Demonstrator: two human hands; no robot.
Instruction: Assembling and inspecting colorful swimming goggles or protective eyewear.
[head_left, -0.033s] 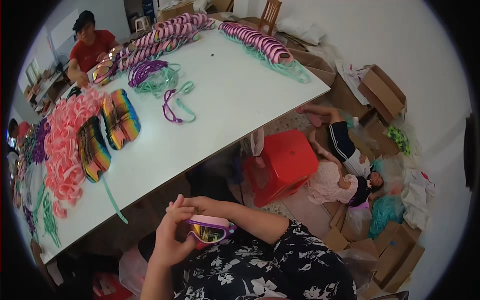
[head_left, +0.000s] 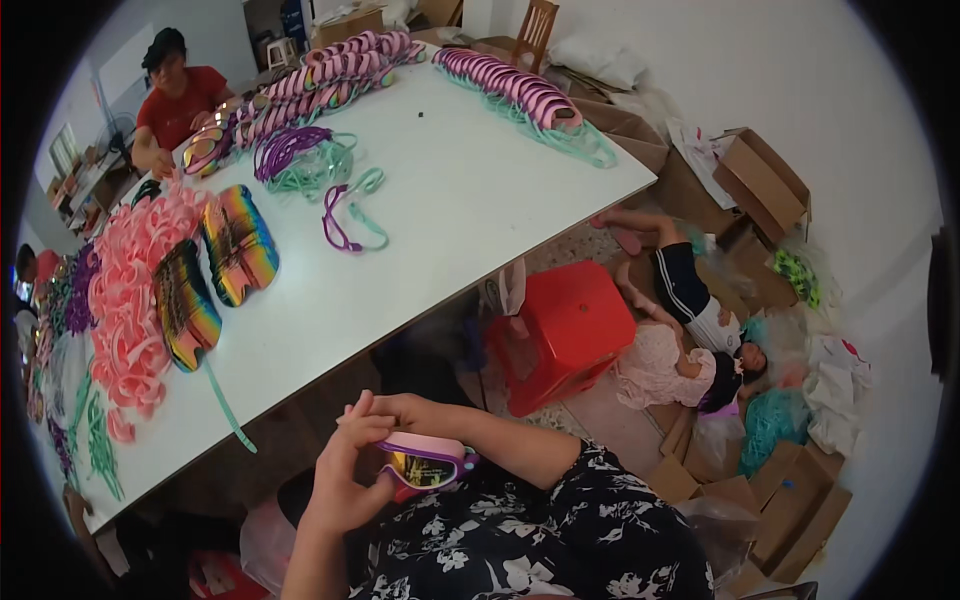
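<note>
In front of my body, below the table edge, I hold a pair of swim goggles [head_left: 425,468] with a purple frame, a pink seal and mirrored yellow lenses. My left hand [head_left: 345,470] pinches their left end, thumb against the lens side. My right hand [head_left: 398,410] is behind their upper side, its fingers meeting those of the left; its grip is partly hidden. On the white table [head_left: 440,200] ahead lie two stacks of mirrored lenses [head_left: 240,245], a heap of pink seals [head_left: 145,270] and a loose purple and green strap [head_left: 350,215].
Rows of pink goggles [head_left: 515,85] and bundled straps [head_left: 300,160] lie farther back. A co-worker in a red top [head_left: 185,105] sits at the far left. Right of the table stand a red stool [head_left: 570,325] and cardboard boxes [head_left: 765,185]; two people [head_left: 690,300] lie on the floor there.
The goggles have turned slightly in my hands, and their lenses reflect more yellow. Both hands have hardly moved.
</note>
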